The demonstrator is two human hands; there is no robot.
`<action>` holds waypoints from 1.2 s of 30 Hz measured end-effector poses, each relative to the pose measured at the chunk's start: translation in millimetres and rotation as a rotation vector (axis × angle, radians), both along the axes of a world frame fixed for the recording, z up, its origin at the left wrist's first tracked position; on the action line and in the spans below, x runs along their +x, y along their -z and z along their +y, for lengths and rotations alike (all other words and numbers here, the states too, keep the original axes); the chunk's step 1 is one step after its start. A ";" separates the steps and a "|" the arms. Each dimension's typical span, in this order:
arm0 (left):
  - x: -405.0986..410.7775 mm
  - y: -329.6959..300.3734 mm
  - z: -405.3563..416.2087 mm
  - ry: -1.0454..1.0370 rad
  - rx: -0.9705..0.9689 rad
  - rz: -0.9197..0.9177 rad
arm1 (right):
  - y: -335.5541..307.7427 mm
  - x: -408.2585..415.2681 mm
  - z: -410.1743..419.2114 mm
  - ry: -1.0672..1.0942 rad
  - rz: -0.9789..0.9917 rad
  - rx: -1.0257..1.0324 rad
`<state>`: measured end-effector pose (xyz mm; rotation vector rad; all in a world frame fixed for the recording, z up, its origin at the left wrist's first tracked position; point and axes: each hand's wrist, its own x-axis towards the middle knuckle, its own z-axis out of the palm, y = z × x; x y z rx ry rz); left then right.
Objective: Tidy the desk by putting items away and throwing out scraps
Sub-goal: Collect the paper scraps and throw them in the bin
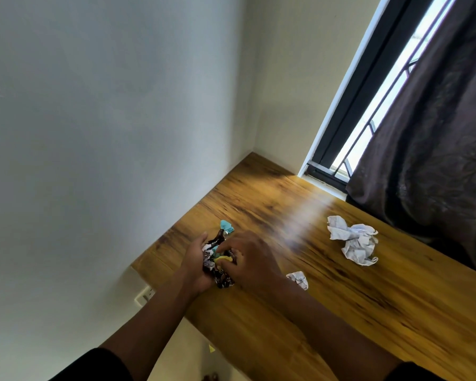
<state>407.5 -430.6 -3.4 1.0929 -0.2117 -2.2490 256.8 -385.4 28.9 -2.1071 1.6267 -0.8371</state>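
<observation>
A bundle of crumpled wrappers (217, 262), dark with white, teal and yellow bits, sits between my two hands above the near left part of the wooden desk (327, 284). My left hand (195, 262) cups the bundle from the left. My right hand (248, 259) curls its fingers onto it from the right. A teal wrapper (227, 226) lies on the desk just beyond the bundle. A large crumpled white paper (355, 240) lies to the right near the curtain. A small white paper ball (298, 279) lies beside my right wrist.
White walls (107, 133) meet the desk's left and far edges. A window (368, 111) with a dark curtain (437, 147) borders the right. A wall socket (146, 295) sits below the desk's left edge, and a small yellow scrap (211, 348) lies on the floor.
</observation>
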 end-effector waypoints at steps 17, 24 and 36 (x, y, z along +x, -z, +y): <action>9.0 3.1 13.3 -0.064 -0.016 -0.004 | 58.7 -17.4 -76.2 -0.079 0.520 0.125; -2.5 -1.1 15.3 -0.010 -0.019 -0.022 | 47.8 -35.9 -49.1 0.113 0.164 0.035; -57.0 -9.8 16.6 0.072 -0.033 -0.066 | -13.4 -40.5 32.0 0.213 -0.197 -0.037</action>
